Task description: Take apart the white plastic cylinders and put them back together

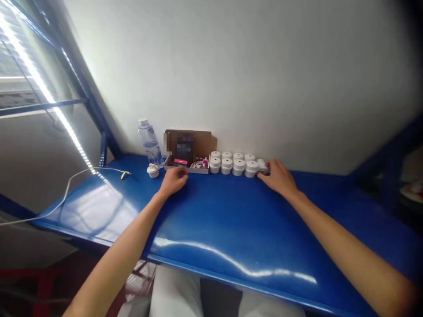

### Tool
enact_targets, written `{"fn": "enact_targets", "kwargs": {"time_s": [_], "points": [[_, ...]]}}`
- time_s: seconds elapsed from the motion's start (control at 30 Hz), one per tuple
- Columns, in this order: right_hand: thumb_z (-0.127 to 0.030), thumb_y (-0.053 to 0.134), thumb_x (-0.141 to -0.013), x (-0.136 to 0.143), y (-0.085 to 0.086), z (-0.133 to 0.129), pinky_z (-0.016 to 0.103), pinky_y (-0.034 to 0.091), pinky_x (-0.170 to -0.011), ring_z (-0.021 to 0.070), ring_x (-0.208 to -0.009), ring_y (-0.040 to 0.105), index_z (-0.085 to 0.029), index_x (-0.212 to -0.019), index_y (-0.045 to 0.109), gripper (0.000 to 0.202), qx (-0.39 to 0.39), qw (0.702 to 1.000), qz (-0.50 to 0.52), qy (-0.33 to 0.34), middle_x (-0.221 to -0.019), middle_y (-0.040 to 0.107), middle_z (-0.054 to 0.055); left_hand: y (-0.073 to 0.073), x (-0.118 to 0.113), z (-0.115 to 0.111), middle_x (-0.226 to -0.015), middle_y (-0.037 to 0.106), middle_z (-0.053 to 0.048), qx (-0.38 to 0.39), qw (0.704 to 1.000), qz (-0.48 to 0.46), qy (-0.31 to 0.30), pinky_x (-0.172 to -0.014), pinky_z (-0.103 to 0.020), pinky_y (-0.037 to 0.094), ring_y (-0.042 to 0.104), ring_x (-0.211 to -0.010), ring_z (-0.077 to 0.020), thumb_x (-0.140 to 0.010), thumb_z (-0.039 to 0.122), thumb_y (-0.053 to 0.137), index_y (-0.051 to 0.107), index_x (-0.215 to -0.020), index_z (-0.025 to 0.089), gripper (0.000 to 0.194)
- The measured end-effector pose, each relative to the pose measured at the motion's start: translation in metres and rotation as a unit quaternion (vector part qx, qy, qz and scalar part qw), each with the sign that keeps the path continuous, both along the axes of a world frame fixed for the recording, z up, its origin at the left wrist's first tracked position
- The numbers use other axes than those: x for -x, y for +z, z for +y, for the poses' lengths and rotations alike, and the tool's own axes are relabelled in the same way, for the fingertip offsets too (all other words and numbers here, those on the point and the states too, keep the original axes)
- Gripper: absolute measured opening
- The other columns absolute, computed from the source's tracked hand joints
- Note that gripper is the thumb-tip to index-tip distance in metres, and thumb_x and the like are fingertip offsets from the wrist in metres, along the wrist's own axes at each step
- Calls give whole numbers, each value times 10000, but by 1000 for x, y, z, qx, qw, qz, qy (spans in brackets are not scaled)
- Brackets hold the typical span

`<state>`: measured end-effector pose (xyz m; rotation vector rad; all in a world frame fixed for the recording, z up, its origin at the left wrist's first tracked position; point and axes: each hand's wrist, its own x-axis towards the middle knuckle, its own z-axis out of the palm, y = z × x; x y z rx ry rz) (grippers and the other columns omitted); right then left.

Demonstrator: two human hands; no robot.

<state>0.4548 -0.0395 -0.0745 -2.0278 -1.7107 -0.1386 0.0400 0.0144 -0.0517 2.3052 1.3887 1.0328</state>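
Observation:
White round lidded units (238,167), each with a small dark mark on top, stand in two close rows along the back of the blue table (211,215). At the right end of these rows, my right hand (279,177) has its fingers closed round another white unit (262,165), mostly covered by the fingers. My left hand (174,180) rests on the table just before an open cardboard box (198,171). Its fingers are curled in, thumb near the forefinger, and nothing shows in them.
A clear water bottle (151,145) stands against the back wall, left of the box. Before it sits a single white unit (153,171). Inside the box are a dark packet (184,149) and small pink-and-white pieces. A white cable (68,187) with a yellow tag crosses the left side.

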Motion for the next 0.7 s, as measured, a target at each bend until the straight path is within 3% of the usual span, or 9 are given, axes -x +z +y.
{"fn": "enact_targets", "kwargs": {"time_s": [0.1, 0.23, 0.47, 0.7], "points": [[-522, 600, -869, 0, -2, 3, 432, 502, -854, 357, -1096, 637, -195, -1204, 520, 474, 16, 1000, 10, 6, -1235, 644, 174, 0, -1, -1, -744, 725, -34, 5, 1000, 7, -10, -650, -252, 438, 599, -643, -147, -740, 155, 560, 693, -730, 154, 134], [-472, 576, -904, -1, -9, 4, 447, 509, -913, 364, -1191, 607, -217, -1364, 494, 532, -17, 999, 18, 27, -1354, 610, 173, -2, -2, -2, -752, 730, -35, 12, 1000, 13, -20, -648, -251, 437, 604, -644, -147, -729, 150, 567, 700, -739, 151, 133], [-481, 577, -900, -5, -13, 5, 503, 512, -975, 389, -1209, 610, -215, -1389, 507, 562, -37, 999, 24, 26, -1369, 613, 182, -4, -2, -1, -755, 730, -35, 20, 999, 18, -29, -656, -254, 441, 609, -646, -149, -734, 143, 557, 703, -748, 151, 147], [-447, 540, -915, -28, -14, 15, 501, 474, -1086, 368, -1281, 582, -160, -1456, 428, 622, -55, 993, 17, 106, -1402, 568, 215, -5, -2, -1, -764, 733, -38, 21, 999, 25, -34, -666, -258, 450, 617, -672, -159, -734, 137, 561, 711, -749, 154, 152]]}}
